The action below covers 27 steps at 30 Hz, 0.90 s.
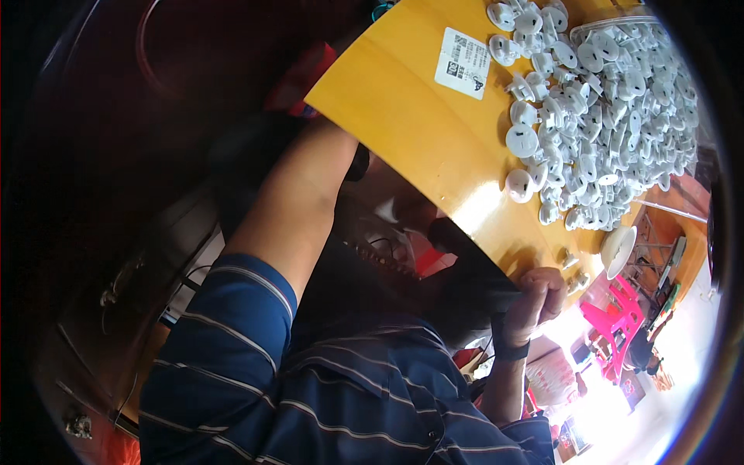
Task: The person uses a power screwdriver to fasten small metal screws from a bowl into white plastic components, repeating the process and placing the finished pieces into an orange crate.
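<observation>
My right hand [542, 294] rests at the near right edge of the yellow table [403, 101], its fingers curled closed. Whatever is inside them, if anything, is hidden. Just beyond its knuckles lie a few small whitish pieces [577, 281]. My left forearm [298, 198] reaches up to the table's left edge and passes beneath it, so the left hand is out of sight. A big heap of white round plastic caps [589, 132] with stems and dark slots covers the far right of the table. Several caps lie loose along its near side.
A white printed label [463, 63] is on the tabletop left of the heap. A white shallow dish [618, 252] sits at the right edge. Something red [302, 81] shows beside the table's left corner. Farther right are a pink plastic chair [618, 322] and another person [642, 353].
</observation>
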### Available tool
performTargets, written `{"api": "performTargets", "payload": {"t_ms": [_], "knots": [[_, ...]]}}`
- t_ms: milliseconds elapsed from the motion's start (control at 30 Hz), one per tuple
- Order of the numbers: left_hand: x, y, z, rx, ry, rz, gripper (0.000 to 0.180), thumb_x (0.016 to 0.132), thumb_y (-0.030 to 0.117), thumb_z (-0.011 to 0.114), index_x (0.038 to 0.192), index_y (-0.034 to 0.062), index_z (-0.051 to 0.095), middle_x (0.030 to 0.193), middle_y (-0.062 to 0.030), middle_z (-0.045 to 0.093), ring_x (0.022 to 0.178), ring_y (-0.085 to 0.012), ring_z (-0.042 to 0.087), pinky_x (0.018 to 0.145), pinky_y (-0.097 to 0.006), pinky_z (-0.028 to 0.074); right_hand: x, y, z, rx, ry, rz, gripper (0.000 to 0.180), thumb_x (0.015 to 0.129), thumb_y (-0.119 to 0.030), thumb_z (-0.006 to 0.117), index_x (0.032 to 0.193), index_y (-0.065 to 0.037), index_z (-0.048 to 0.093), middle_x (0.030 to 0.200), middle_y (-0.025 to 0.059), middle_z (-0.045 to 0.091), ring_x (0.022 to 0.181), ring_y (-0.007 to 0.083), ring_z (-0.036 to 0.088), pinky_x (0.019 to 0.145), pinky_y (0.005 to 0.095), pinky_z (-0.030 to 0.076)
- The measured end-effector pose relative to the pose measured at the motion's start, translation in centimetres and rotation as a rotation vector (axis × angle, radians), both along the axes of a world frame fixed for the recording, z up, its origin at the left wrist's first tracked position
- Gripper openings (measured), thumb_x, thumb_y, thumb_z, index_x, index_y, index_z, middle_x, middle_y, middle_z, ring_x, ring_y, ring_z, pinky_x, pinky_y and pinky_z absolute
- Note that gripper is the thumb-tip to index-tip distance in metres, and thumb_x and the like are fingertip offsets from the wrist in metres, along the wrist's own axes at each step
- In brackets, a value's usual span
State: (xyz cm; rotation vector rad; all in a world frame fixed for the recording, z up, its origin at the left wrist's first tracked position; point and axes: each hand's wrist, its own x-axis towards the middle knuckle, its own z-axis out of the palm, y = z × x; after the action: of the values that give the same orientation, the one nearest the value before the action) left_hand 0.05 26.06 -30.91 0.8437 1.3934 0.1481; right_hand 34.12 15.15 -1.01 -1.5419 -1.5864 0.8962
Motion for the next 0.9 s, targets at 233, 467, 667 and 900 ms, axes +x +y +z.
{"api": "performTargets", "payload": {"t_ms": [233,467,667,900], "knots": [[3.9,3.1,-1.0,-0.013,0.021,0.098,0.035,0.069,0.016,0.076,0.098,0.0,0.065,0.075,-0.0134,0.067,0.062,-0.0207,0.066,0.05,-0.035,0.049,0.4,-0.4,0.1,-0.01,-0.18,0.084,0.012,0.086,-0.007,0.068,0.086,-0.003,0.056,0.087,0.0089,0.057,0.082,0.0194,0.055,0.076,0.0316,0.045],[3.5,8.4,-5.0,0.016,0.077,0.234,0.035,0.07,0.016,0.076,0.099,0.0003,0.064,0.073,-0.0129,0.067,0.061,-0.0203,0.065,0.049,-0.035,0.048,0.0,-0.4,1.0,-0.123,-0.096,0.02,0.013,0.086,-0.011,0.065,0.082,-0.002,0.056,0.085,0.009,0.057,0.079,0.0194,0.054,0.074,0.0317,0.044],[3.6,5.5,-6.6,-0.011,0.049,0.32,0.036,0.071,0.016,0.076,0.1,0.0006,0.063,0.072,-0.0125,0.066,0.06,-0.0199,0.065,0.048,-0.035,0.048,-0.6,0.5,1.8,-0.187,-0.117,0.067,0.022,0.092,-0.022,0.06,0.083,-0.005,0.051,0.081,0.0032,0.048,0.074,0.0129,0.046,0.067,0.0278,0.037],[4.1,4.0,-9.3,-0.057,-0.007,0.391,0.036,0.071,0.017,0.076,0.101,0.0008,0.062,0.071,-0.012,0.065,0.059,-0.0196,0.064,0.047,-0.035,0.047,-0.7,1.9,2.6,-0.336,-0.037,0.166,0.02,0.1,-0.023,0.058,0.097,-0.004,0.051,0.079,0.0114,0.063,0.067,0.0205,0.058,0.062,0.0321,0.049]]}}
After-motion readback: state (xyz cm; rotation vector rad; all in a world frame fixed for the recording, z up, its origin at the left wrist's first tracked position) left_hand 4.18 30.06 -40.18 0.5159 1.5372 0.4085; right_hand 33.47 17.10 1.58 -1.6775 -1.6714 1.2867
